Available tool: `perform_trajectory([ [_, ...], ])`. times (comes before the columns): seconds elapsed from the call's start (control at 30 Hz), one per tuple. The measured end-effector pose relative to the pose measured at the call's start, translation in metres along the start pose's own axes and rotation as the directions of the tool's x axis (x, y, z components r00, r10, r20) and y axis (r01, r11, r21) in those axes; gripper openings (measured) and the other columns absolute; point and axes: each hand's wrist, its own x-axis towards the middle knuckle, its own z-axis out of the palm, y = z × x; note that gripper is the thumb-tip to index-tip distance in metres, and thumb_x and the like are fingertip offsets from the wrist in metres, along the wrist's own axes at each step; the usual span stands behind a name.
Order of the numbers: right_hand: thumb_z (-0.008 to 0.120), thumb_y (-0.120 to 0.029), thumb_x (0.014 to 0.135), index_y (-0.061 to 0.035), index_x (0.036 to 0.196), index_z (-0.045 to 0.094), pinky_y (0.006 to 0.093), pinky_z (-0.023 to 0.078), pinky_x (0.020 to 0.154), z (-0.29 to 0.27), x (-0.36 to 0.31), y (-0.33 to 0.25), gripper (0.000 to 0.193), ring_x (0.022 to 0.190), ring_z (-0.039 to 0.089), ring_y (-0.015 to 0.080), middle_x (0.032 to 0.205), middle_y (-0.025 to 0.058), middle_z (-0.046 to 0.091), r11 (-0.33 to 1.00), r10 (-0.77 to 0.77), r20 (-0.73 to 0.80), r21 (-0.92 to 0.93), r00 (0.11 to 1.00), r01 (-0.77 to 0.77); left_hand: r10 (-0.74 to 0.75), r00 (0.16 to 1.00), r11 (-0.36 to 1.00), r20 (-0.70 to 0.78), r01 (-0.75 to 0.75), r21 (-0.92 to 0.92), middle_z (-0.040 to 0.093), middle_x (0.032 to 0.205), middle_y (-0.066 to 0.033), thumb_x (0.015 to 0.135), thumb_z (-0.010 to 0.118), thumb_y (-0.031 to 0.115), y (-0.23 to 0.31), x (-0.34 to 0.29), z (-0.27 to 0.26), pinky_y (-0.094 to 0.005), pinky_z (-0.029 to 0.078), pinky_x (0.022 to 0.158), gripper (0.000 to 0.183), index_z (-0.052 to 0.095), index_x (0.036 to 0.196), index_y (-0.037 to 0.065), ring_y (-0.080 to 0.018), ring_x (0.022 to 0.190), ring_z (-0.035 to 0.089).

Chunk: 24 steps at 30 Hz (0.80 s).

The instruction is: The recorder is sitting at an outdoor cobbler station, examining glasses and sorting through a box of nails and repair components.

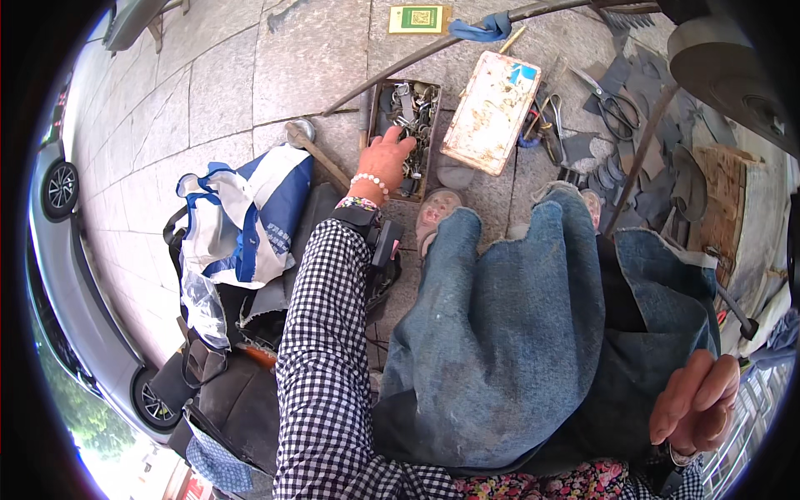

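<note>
Reaching L hand point(385, 158), fingers spread, into metal tin point(374, 104) w/ keys point(414, 117) | R hand point(696, 400) curled, empty

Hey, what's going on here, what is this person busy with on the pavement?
A seated person in a checked shirt reaches the left hand into a small open metal box full of keys and metal bits on the stone pavement. The right hand rests, loosely curled and holding nothing, beside a blue denim cloth on the lap. A worn white rectangular lid, black scissors and dark grey rubber scraps lie around the box, and a blue and white bag sits to the left.
</note>
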Motion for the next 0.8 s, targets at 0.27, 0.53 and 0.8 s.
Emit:
perform_trajectory([
  [0.27, 0.053, -0.013, 0.083, 0.0024, 0.082, 0.038, 0.033, 0.054, 0.051, -0.006, -0.002, 0.0, 0.022, 0.062, 0.054, 0.0251, 0.079, 0.0188, 0.044, 1.0, 0.011, 0.037, 0.013, 0.999, -0.011, 0.02, 0.995, 1.0, 0.096, -0.02, 0.006, 0.049, 0.099, -0.0101, 0.064, 0.049, -0.006, -0.01, -0.01, 0.006, -0.0364, 0.043, 0.077, 0.037, 0.057, 0.095, 0.013, -0.0298, 0.095, 0.049],
  [0.53, 0.053, -0.012, 0.083, 0.0022, 0.082, 0.037, 0.034, 0.054, 0.051, -0.008, -0.008, -0.013, 0.022, 0.063, 0.054, 0.0264, 0.08, 0.0189, 0.044, 1.0, 0.022, 0.027, -0.002, 0.999, -0.022, -0.022, 0.966, 0.934, -0.259, -0.073, -0.35, 0.055, 0.084, -0.0146, 0.067, 0.045, -0.004, -0.016, 0.013, 0.023, -0.0393, 0.045, 0.067, 0.028, 0.06, 0.085, 0.009, -0.0331, 0.078, 0.054],
  [0.8, 0.049, -0.013, 0.085, 0.0016, 0.082, 0.036, 0.033, 0.054, 0.05, -0.006, -0.003, -0.005, 0.02, 0.064, 0.053, 0.0258, 0.08, 0.0183, 0.043, 0.999, 0.035, 0.051, -0.008, 0.998, -0.034, 0.087, 0.995, 0.968, 0.044, -0.075, -0.239, 0.056, 0.103, -0.0159, 0.07, 0.042, -0.005, -0.007, 0.017, 0.007, -0.0373, 0.043, 0.08, 0.05, 0.049, 0.115, 0.015, -0.0326, 0.093, 0.053],
])
